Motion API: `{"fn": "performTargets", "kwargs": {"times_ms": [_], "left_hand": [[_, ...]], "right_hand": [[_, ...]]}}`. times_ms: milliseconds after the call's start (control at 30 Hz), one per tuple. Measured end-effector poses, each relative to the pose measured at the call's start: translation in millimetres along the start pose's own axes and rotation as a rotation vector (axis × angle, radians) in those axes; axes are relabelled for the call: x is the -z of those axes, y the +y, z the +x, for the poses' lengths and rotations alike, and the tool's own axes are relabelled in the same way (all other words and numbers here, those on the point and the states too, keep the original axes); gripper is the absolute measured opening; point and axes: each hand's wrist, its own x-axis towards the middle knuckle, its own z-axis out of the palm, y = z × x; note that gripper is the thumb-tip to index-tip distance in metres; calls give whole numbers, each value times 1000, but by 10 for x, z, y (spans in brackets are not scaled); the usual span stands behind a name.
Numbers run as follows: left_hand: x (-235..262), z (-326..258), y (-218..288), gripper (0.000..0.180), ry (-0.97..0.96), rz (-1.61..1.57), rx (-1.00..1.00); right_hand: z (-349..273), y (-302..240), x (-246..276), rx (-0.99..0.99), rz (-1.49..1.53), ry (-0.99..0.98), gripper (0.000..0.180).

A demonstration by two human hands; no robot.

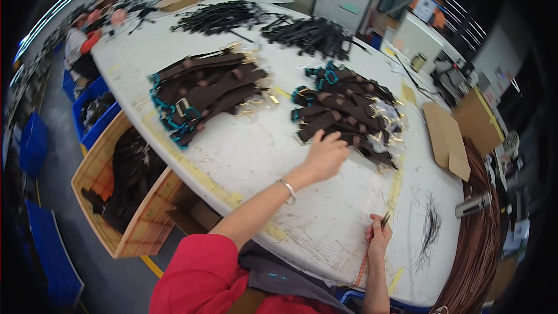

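Observation:
My left hand [326, 158] reaches across the white table to the near edge of a pile of brown straps [343, 107] with teal clips and gold-coloured metal ends. Its fingers are apart and bent over the lowest straps; no strap shows lifted in them. Low at the right, my right hand [378, 237] is closed around small dark thread snips [385, 220], their points upward. A coiled orange cord [361, 266] runs down beside that hand. To the left lies a second pile of similar brown straps [212, 90], some ends wrapped in clear plastic.
Black straps [221, 16] lie at the table's far side. Loose dark threads [430, 229] and flat cardboard [444, 139] are on the right, beside hanging brown cords [479, 227]. An orange bin [90, 168] stands left of the table. Another person [81, 46] sits far left.

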Motion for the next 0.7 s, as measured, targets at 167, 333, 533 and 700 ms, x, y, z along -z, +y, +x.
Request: {"fn": "performTargets", "kwargs": {"times_ms": [167,333,533,700], "left_hand": [[172,535,-392,12,315,-175,-27],[15,1020,-706,33,105,185,-156],[-68,1224,-639,50,-95,69,-192],[-133,1469,-389,40,-259,151,-254]], "right_hand": [[67,-124,87,-157,37,-117,21],[111,-170,-28,-149,4,-169,20],[110,-53,11,-101,-69,-187,19],[104,-119,-3,-92,-72,-208,19]]}}
